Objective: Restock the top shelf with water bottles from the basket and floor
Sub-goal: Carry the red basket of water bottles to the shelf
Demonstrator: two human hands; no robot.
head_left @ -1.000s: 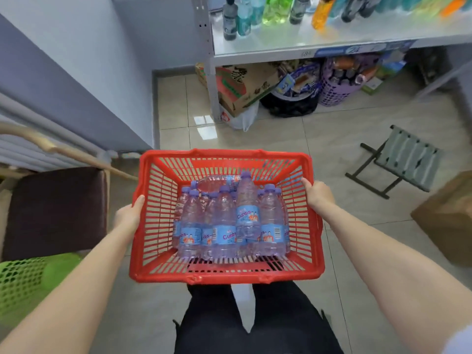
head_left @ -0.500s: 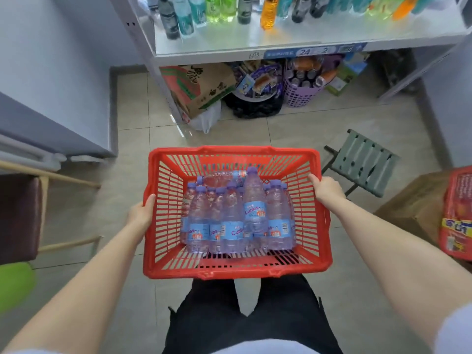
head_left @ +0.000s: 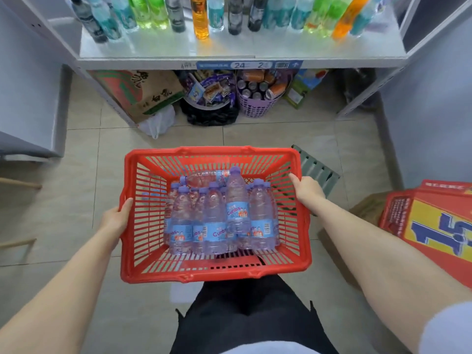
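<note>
A pale tiled floor (head_left: 255,134) fills the middle of the frame, running up to a white shelf (head_left: 229,48) across the top. Along the back of that shelf stands a row of drink bottles (head_left: 201,19) in clear, green, teal and orange, and a blue label strip (head_left: 249,65) sits on its front edge. Beneath it, from left to right, are a printed cardboard box (head_left: 143,93), a white plastic bag (head_left: 158,121), a black bag of snack packets (head_left: 209,113) and a purple basket of cans (head_left: 255,103).

A red plastic basket (head_left: 212,152) is held level at the centre of the frame, above the person's dark trousers. The left hand (head_left: 115,218) grips its left rim, with the thumb hooked over the top edge and the fingers hidden outside the wall. The right hand (head_left: 307,189) grips the right rim, fingers curled over the edge.

The water bottles (head_left: 217,223) stand upright and packed together in the middle of the basket, with purple caps and blue labels. One taller bottle (head_left: 236,200) rises above the others, and another bottle (head_left: 204,176) lies on its side behind them.

A grey-green slatted stool (head_left: 319,169) shows just past the basket's right far corner. At the right edge of the frame, red and yellow printed sheets (head_left: 434,226) lie on a brown box (head_left: 365,208).
</note>
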